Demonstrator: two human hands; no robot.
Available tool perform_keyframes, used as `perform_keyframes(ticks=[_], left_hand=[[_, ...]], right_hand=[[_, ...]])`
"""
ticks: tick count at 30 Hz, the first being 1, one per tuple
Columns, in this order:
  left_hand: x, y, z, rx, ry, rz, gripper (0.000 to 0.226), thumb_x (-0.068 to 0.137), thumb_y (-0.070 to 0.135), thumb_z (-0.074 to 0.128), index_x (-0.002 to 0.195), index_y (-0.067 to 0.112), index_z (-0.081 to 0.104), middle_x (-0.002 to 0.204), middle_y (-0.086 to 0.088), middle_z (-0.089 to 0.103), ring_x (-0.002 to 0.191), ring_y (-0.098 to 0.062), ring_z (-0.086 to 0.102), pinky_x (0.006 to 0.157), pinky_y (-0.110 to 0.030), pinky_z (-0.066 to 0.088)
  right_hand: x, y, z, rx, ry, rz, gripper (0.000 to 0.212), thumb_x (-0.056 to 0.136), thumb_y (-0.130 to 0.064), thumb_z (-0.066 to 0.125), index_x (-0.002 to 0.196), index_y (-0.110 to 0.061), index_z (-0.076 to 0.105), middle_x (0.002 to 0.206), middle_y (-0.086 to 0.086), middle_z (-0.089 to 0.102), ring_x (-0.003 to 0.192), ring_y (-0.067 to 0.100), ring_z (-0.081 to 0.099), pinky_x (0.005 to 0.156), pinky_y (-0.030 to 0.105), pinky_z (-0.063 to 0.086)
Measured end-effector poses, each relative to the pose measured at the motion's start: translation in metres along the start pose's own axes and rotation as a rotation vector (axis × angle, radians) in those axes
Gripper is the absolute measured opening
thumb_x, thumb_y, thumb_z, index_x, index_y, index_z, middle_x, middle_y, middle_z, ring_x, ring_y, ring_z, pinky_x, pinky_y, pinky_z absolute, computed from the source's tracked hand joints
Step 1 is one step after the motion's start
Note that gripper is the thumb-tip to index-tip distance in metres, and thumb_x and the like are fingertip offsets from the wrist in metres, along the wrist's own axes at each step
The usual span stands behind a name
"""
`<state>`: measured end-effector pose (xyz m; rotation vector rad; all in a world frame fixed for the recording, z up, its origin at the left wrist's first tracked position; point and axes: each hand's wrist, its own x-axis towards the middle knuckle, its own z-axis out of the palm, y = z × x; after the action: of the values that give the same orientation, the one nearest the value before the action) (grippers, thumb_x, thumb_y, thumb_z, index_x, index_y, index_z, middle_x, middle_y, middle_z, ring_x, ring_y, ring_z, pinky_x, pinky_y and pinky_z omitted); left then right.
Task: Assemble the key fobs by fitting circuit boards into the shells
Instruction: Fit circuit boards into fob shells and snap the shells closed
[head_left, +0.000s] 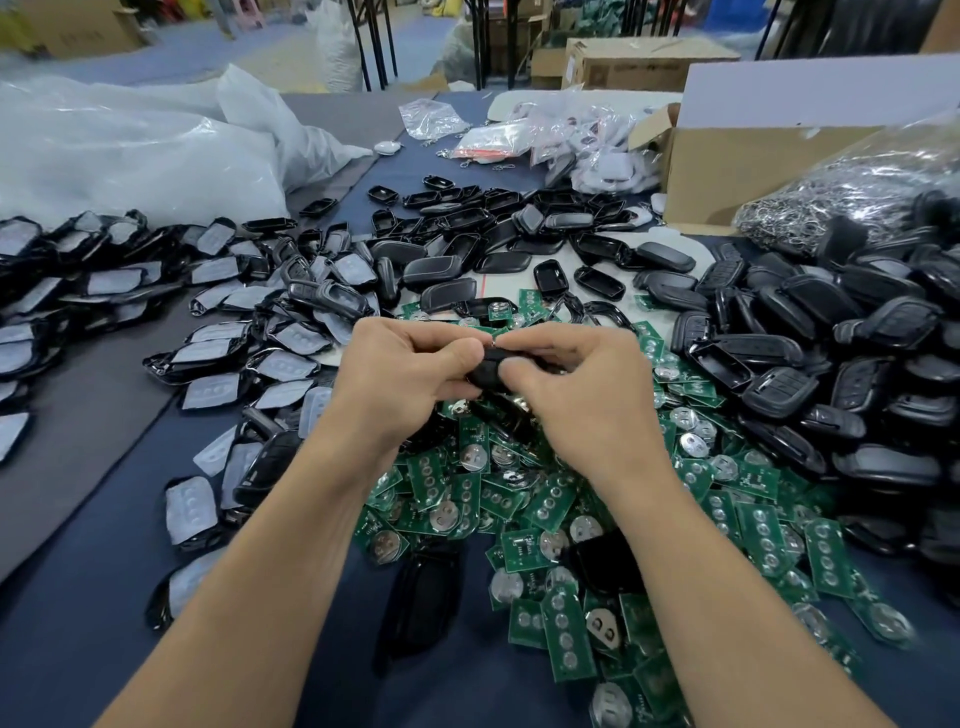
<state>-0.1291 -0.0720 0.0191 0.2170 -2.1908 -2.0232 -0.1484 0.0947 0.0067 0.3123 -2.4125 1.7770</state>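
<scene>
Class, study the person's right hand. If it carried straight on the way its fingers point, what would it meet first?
The right hand points leftward and already pinches the black shell. Going on, it would most likely meet the left hand, which grips the same shell from the other side, though depth is unclear.

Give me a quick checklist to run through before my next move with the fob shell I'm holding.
1. Grip on the part: left hand and right hand both pinch the black shell above the table. Ok.
2. Circuit board seated inside the shell: the fingers hide it. Cannot tell.
3. Shell edges lined up all round: mostly covered. Cannot tell.
4. More boards to hand: the pile of green circuit boards lies right under the hands. Ok.
5. More shells to hand: the heap of black shells lies to the right. Ok.
</scene>
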Motion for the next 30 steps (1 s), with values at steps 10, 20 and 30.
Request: perform_keyframes(ticks=[10,20,30], left_hand=[[-0.003,0.002,0.004,0.074,-0.068,0.016,0.012,0.096,0.013,0.073,0.1,0.016,0.084,0.093,-0.005,0.082,0.092,-0.019,0.079,0.074,-0.031,0.065],[-0.005,0.006,0.002,0.006,0.0,0.2,0.023,0.087,0.003,0.08,0.082,0.025,0.085,0.082,-0.006,0.081,0.076,-0.025,0.079,0.063,-0.024,0.062],[-0.005,0.002,0.003,0.192,0.051,0.316,0.031,0.087,0.008,0.082,0.084,0.039,0.083,0.078,0.004,0.08,0.073,-0.021,0.077,0.066,-0.034,0.064]], right_hand=[[0.003,0.005,-0.007,0.332,-0.073,0.18,0.019,0.082,-0.004,0.081,0.089,-0.021,0.084,0.083,0.002,0.081,0.081,0.024,0.078,0.075,0.042,0.065],[-0.001,-0.005,-0.006,0.223,-0.048,0.077,0.019,0.081,-0.01,0.085,0.094,-0.024,0.084,0.083,-0.006,0.08,0.079,0.014,0.078,0.079,0.043,0.065],[0.0,-0.008,-0.011,0.016,-0.071,-0.042,0.022,0.083,-0.015,0.082,0.092,-0.034,0.082,0.084,-0.021,0.078,0.082,-0.005,0.073,0.074,0.015,0.058]])
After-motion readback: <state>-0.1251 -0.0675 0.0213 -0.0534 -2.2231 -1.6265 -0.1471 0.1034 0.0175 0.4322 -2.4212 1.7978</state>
